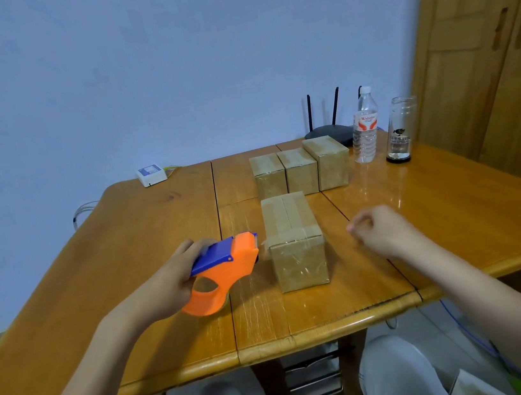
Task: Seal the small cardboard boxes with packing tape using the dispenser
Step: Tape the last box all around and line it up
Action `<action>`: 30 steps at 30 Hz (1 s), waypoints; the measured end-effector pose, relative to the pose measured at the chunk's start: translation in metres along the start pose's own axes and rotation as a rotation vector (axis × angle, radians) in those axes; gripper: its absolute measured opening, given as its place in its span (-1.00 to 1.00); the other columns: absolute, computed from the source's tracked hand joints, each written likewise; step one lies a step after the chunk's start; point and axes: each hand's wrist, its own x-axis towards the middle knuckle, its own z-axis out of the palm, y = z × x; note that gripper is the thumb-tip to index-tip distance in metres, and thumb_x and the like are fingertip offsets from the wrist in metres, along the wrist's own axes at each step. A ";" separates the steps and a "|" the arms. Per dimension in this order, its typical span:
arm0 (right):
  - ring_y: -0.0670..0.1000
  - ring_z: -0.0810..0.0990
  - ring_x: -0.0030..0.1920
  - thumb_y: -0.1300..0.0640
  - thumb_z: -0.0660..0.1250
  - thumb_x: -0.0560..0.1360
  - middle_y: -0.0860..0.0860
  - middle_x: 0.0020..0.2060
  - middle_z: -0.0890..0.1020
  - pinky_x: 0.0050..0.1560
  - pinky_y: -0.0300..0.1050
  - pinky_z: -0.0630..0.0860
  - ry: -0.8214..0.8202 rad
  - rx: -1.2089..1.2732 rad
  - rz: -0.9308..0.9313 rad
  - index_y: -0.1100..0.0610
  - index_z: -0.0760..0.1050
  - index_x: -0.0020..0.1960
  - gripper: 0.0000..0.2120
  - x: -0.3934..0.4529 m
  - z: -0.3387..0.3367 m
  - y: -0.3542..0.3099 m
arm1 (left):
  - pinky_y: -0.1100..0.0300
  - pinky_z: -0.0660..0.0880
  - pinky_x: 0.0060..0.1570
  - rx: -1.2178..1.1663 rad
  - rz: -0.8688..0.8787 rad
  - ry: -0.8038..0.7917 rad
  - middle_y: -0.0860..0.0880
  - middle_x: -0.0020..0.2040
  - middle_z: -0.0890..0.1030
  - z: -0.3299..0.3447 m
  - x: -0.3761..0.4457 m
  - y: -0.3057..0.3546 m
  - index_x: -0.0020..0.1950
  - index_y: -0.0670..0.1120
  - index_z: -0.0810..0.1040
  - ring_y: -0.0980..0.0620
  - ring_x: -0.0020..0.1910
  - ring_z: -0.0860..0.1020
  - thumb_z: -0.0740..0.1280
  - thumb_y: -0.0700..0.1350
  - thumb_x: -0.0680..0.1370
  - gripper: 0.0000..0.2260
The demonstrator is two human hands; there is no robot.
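A small cardboard box [293,239] stands in the middle of the wooden table [145,247], with tape along its top seam and a strip across its near end. My left hand [171,283] grips the orange and blue tape dispenser [225,269], whose nose sits just left of the box's near top edge. My right hand [381,230] hovers to the right of the box, fingers loosely curled, holding nothing. Three more small boxes [300,168] stand in a row behind it.
A water bottle [364,125], a glass jar [398,131] and a black router [326,129] stand at the back right. A white adapter [151,175] lies at the back left. A wooden cabinet [492,47] rises on the right.
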 end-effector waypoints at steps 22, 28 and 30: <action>-0.03 -0.10 0.62 -0.24 -0.12 0.66 -0.03 0.63 -0.01 0.44 -0.24 -0.29 -0.055 -0.644 -0.714 0.05 -0.10 0.65 -0.35 -0.043 0.046 -0.036 | 0.29 0.44 -0.09 0.082 -0.024 0.033 0.19 0.13 0.38 -0.010 -0.004 -0.001 0.35 0.26 0.26 0.15 0.03 0.48 0.35 -0.33 0.54 -0.40; -0.04 -0.06 0.62 -0.22 -0.08 0.68 -0.03 0.63 0.03 0.42 -0.24 -0.25 -0.060 -0.630 -0.700 0.07 -0.06 0.65 -0.36 -0.041 0.044 -0.039 | 0.30 0.39 -0.10 0.142 -0.110 0.020 0.20 0.11 0.37 -0.034 -0.019 -0.016 0.26 0.41 0.27 0.13 0.04 0.46 0.41 -0.16 0.55 -0.45; -0.04 -0.04 0.62 -0.23 -0.08 0.68 -0.02 0.63 0.04 0.42 -0.25 -0.24 -0.058 -0.639 -0.698 0.07 -0.05 0.65 -0.36 -0.041 0.044 -0.040 | 0.30 0.34 -0.10 0.233 -0.097 -0.026 0.10 0.13 0.37 -0.033 -0.017 -0.009 0.38 0.22 0.30 0.07 0.05 0.43 0.34 -0.20 0.57 -0.51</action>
